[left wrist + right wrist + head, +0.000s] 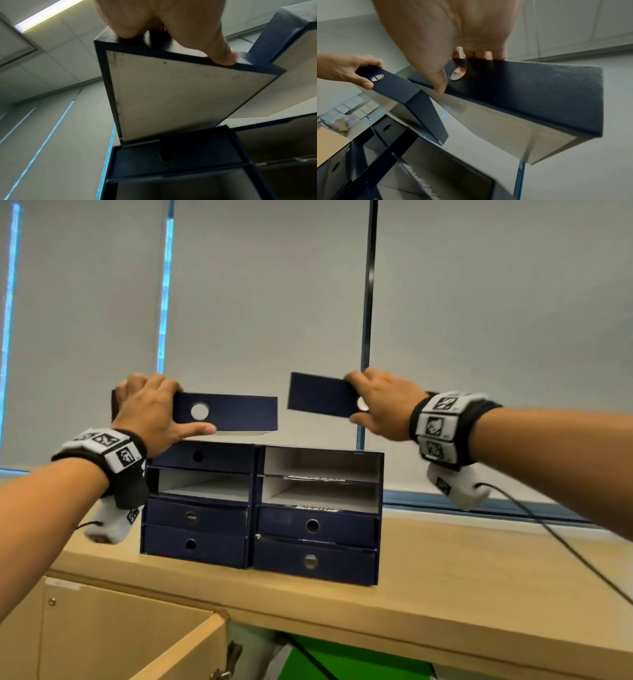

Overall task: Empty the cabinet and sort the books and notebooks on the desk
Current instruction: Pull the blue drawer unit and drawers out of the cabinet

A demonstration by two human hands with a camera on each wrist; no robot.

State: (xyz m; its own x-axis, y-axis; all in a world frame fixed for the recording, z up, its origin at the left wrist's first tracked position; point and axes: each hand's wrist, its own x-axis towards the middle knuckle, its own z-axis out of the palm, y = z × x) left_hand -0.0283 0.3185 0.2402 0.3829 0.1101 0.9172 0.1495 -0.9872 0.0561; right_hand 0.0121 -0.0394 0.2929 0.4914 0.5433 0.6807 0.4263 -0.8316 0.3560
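A navy cardboard drawer cabinet with two columns of drawers stands on the wooden counter. Three of its slots gape empty. My left hand grips a navy drawer by its front, lifted above the left column; its pale underside shows in the left wrist view. My right hand grips a second navy drawer at its finger hole, held above the right column; the same drawer fills the right wrist view. Printed sheets lie in the right column's open slots.
Grey roller blinds cover the window behind the counter. A wooden cabinet door stands open below the counter's front edge at lower left. Something green sits under the counter. Cables hang from both wrist cameras.
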